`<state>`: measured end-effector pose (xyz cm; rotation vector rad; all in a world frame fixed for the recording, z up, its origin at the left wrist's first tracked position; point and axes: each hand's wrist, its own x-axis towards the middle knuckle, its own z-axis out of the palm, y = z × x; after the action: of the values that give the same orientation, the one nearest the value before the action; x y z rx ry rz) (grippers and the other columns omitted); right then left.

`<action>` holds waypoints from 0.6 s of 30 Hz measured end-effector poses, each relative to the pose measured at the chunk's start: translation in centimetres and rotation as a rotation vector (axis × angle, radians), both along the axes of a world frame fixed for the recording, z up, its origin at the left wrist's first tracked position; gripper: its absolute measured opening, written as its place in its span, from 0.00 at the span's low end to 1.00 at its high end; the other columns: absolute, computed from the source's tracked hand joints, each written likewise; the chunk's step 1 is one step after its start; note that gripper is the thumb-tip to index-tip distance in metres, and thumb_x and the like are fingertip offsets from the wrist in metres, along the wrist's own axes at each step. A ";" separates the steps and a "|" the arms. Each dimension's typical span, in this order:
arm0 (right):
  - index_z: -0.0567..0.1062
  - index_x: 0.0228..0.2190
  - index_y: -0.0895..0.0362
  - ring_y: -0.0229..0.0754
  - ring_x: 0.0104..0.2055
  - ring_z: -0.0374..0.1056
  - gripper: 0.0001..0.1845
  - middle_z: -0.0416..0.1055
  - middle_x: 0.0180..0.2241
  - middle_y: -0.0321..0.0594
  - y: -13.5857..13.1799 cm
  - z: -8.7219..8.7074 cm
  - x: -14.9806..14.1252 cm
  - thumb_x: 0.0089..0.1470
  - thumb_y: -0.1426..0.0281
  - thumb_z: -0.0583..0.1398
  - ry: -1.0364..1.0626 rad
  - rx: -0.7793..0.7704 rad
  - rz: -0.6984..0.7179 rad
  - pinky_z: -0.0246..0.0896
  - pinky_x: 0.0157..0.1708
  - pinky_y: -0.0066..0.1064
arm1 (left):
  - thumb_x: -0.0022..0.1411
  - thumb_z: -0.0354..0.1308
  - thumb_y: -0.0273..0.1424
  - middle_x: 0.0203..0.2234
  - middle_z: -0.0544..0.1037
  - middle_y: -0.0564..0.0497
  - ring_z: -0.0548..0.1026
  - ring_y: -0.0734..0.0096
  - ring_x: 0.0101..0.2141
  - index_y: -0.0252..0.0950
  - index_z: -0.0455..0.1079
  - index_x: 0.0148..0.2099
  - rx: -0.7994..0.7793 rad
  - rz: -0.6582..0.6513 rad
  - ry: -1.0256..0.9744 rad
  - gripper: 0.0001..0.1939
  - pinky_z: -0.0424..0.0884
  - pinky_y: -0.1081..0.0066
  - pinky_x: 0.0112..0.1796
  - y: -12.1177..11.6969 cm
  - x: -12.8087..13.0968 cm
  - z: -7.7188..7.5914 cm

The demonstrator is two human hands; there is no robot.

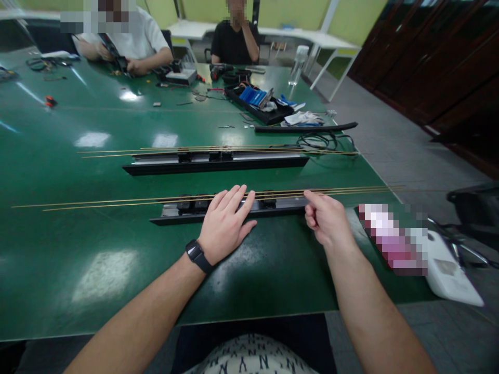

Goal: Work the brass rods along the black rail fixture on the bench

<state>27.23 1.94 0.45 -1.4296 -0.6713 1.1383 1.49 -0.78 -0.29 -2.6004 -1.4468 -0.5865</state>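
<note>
My left hand (226, 223) lies flat, fingers stretched out, on the near black rail (183, 213) on the green table (97, 244). It wears a black watch at the wrist. My right hand (326, 218) is curled, with the forefinger stretched toward the rail's right end and the thin brass rods (117, 201) that run along it. Whether the fingers pinch a rod is unclear. A second black rail (214, 162) with its own brass rods (163, 150) lies farther back.
Two people sit at the far side, one in white (128, 41), one in black (236, 47). A black tray (259, 106) with blue items, cables (319, 140), a clear bottle (299, 62) and a long black strip (307, 128) lie beyond. A white device (448, 270) sits at the right edge.
</note>
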 end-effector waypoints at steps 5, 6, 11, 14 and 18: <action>0.67 0.27 0.55 0.29 0.10 0.52 0.21 0.63 0.13 0.28 0.0 0.0 -0.1 0.47 0.61 0.74 0.040 -0.010 0.033 0.38 0.07 0.19 | 0.71 0.56 0.42 0.71 0.62 0.39 0.60 0.51 0.70 0.35 0.60 0.73 -0.006 0.000 0.016 0.33 0.56 0.51 0.68 0.0 0.0 0.1; 0.67 0.27 0.55 0.29 0.10 0.52 0.21 0.63 0.13 0.28 0.0 0.0 0.0 0.47 0.61 0.74 0.044 -0.010 0.031 0.39 0.08 0.19 | 0.71 0.56 0.42 0.71 0.62 0.39 0.60 0.51 0.70 0.35 0.60 0.73 -0.005 0.000 0.016 0.33 0.56 0.51 0.68 0.0 0.0 0.1; 0.67 0.26 0.55 0.29 0.10 0.52 0.20 0.62 0.13 0.28 0.1 -0.2 0.4 0.48 0.63 0.73 0.051 -0.010 0.004 0.39 0.07 0.19 | 0.71 0.57 0.42 0.71 0.62 0.38 0.60 0.51 0.70 0.36 0.59 0.73 0.001 -0.001 0.025 0.33 0.56 0.51 0.68 0.0 0.0 0.0; 0.67 0.26 0.55 0.29 0.10 0.53 0.20 0.63 0.13 0.28 0.2 -0.3 0.7 0.48 0.64 0.73 0.046 -0.004 -0.016 0.40 0.07 0.19 | 0.71 0.57 0.41 0.71 0.62 0.38 0.60 0.50 0.70 0.36 0.60 0.73 0.001 -0.005 0.022 0.33 0.57 0.50 0.68 -0.1 0.0 0.0; 0.68 0.26 0.55 0.29 0.10 0.52 0.19 0.63 0.14 0.28 0.3 -0.4 0.9 0.48 0.64 0.73 0.040 -0.002 -0.028 0.40 0.07 0.19 | 0.71 0.57 0.41 0.70 0.63 0.38 0.61 0.50 0.70 0.37 0.60 0.73 0.000 -0.005 0.019 0.32 0.57 0.50 0.67 -0.1 0.0 0.1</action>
<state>28.11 2.24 0.06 -1.4106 -0.6203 1.1433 1.51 -0.88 -0.17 -2.6033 -1.4353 -0.5603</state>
